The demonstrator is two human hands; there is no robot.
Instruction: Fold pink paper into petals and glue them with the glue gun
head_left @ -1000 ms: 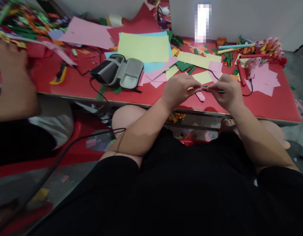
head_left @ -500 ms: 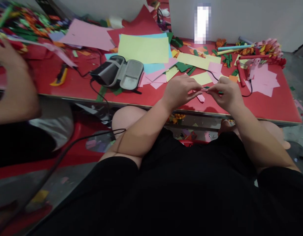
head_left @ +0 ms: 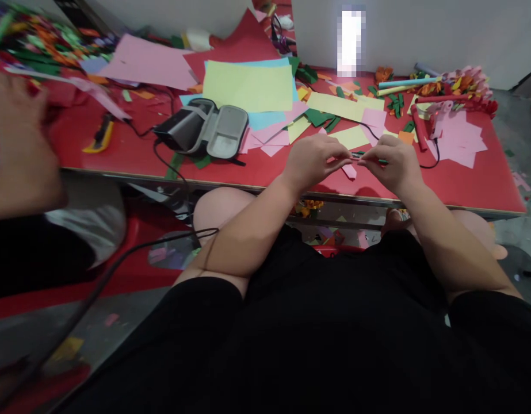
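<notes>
Above the front edge of the red table (head_left: 265,169), my left hand (head_left: 312,158) and my right hand (head_left: 392,164) meet nearly fingertip to fingertip. Both are closed in a pinch on a thin, narrow pink piece of paper (head_left: 355,159), mostly hidden by the fingers. A folded pink paper piece (head_left: 348,171) lies on the table just below the fingertips. Bits of green show by my right fingers; whether they are held or lying on the table I cannot tell.
An open grey case (head_left: 226,132) with a cable stands left of my hands, beyond it a yellow utility knife (head_left: 100,135). Paper sheets (head_left: 248,86) lie behind. At right are a pink glue gun (head_left: 440,118) and paper flowers (head_left: 470,86). A co-worker's hand (head_left: 17,109) is far left.
My hands keep their pinch, with only a slight shift of the fingertips. The co-worker's hand at far left has come down towards the table, its fingers now spread. The view has shifted slightly.
</notes>
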